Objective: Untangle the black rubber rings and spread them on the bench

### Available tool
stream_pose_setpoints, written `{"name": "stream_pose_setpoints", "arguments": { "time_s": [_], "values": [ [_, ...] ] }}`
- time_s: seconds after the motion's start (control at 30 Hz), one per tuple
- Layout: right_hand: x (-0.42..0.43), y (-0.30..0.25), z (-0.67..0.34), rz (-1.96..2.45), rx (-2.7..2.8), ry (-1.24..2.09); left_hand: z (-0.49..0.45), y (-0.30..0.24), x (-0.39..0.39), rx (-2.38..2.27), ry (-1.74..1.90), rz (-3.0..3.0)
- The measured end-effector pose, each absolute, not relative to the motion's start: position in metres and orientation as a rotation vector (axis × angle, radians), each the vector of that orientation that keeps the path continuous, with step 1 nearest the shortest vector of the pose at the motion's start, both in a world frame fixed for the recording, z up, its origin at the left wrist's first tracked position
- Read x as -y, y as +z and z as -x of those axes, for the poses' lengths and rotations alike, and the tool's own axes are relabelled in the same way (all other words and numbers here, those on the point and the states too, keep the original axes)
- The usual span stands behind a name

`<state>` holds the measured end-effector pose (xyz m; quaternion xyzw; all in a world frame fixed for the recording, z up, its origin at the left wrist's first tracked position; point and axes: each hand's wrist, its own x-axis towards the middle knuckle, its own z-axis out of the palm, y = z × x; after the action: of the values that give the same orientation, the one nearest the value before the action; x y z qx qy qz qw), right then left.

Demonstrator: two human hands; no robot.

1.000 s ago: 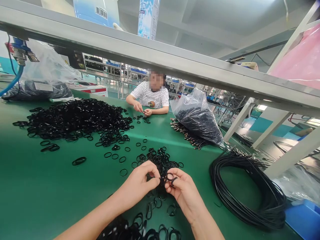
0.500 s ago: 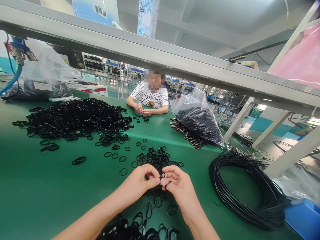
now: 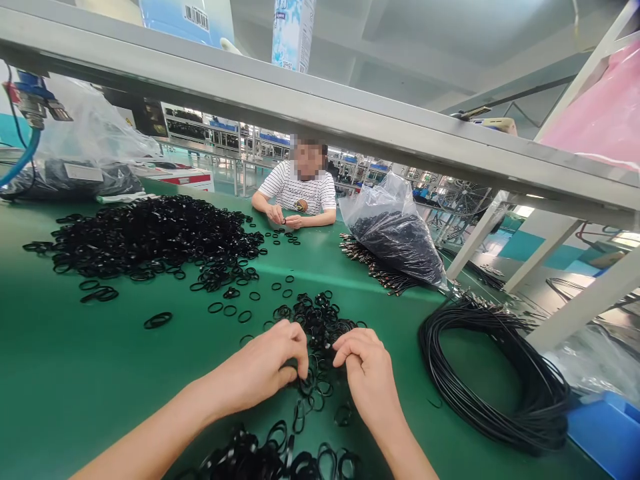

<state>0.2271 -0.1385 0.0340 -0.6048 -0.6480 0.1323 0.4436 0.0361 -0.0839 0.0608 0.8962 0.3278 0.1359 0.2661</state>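
Observation:
Several thin black rings lie heaped in a small pile [image 3: 320, 317] between my hands on the green table. My left hand [image 3: 267, 360] is at the pile's left edge, its thumb and fingertips closed around a black ring [image 3: 307, 385]. On the opposite side, my right hand [image 3: 367, 367] rests low with bent fingers drawn together against the rings. Whatever its fingertips hold, if anything, is hidden. Another heap of black rings [image 3: 245, 460] lies nearest me, below both forearms.
A large mound of black rings [image 3: 150, 233] covers the back left. At right lie a coil of black cable [image 3: 495, 427], a blue bin [image 3: 605, 433] and a clear bag of cables [image 3: 395, 233]. Across the table a person [image 3: 300, 193] handles rings. A metal shelf beam [image 3: 320, 100] crosses overhead.
My hands, fingertips together before, have come apart. The left moved left and down to the rings; the right turned over, fingers now downward. The ring by the right fingers is no longer visible there.

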Motion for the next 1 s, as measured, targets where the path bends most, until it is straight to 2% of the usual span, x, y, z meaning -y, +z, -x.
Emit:
{"name": "stream_pose_setpoints", "arguments": {
  "time_s": [0.17,0.47,1.0],
  "values": [
    [0.139,0.037,-0.227,1.54,1.639,0.333,-0.04,0.06,0.092,-0.769,0.148,-2.413],
    [0.139,0.039,-0.226,1.514,1.524,0.365,-0.046,0.065,0.084,-1.036,0.507,-2.057],
    [0.14,0.04,-0.216,1.366,1.376,0.81,-0.051,0.067,0.09,-0.907,0.568,-1.711]
  ]
}}
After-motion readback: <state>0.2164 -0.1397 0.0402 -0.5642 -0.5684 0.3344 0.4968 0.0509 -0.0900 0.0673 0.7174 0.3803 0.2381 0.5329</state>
